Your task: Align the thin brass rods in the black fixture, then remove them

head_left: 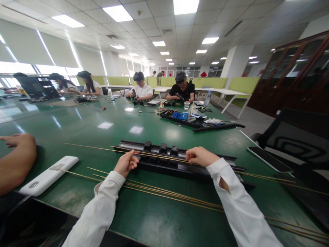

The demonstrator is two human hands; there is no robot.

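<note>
A long black rail (205, 171) with three black blocks (161, 149) on it lies across the green table (144, 212) in front of me. My left hand (125, 163) pinches a thin brass rod (159, 156) at the rail's left part. My right hand (200, 156) is closed on the same rod just right of the blocks. The rod runs along the top of the rail. Several more brass rods (164, 193) lie loose on the table between the rail and me.
A white flat device (48, 175) lies at the left, beside another person's bare arm (15, 161). A dark phone (268, 159) sits at the right table edge by a black chair (295, 137). Across the table several people work around a black tray (185, 118) of parts.
</note>
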